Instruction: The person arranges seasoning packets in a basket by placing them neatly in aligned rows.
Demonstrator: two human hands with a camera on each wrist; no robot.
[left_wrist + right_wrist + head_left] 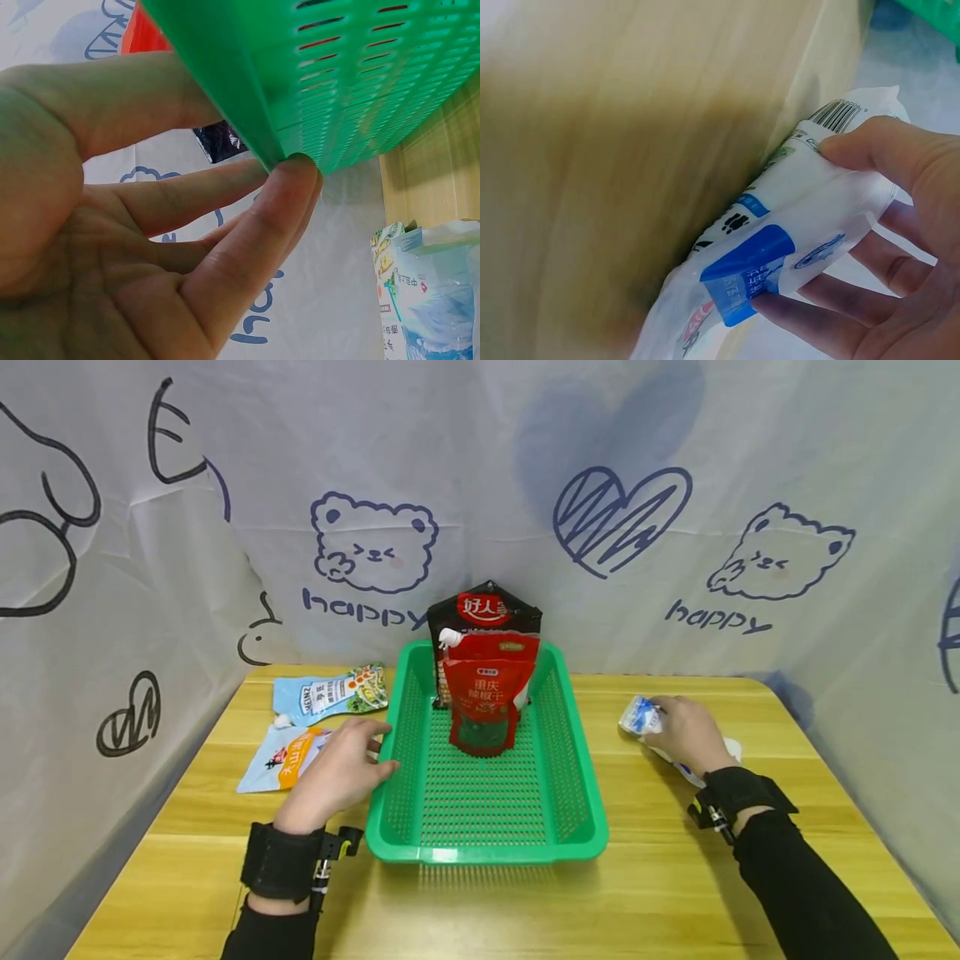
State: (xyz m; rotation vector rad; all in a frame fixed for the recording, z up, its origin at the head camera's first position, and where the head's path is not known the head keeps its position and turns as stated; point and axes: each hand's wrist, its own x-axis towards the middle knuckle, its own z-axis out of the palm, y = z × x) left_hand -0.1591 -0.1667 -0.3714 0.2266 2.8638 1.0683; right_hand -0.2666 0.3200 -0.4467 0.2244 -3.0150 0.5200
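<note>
A green plastic basket [401, 818] stands mid-table. Its left rim is gripped by my left hand [341, 768], with the thumb and one finger on opposite sides of the edge in the left wrist view. To the right of the basket, my right hand [686, 735] holds a soft white-and-blue bag [780, 240], thumb on one face and fingers along the other. The bag lies at or just above the tabletop; I cannot tell which. Inside the basket a red pouch [487, 693] with a white spout behind it leans against a black-and-red pouch [480, 610].
Left of the basket lie a light-blue Heinz pouch [322, 696] and a white-and-orange spouted pouch [281, 760], close to my left hand. A white curtain with drawings [480, 468] closes off the back and sides of the wooden table [495, 910].
</note>
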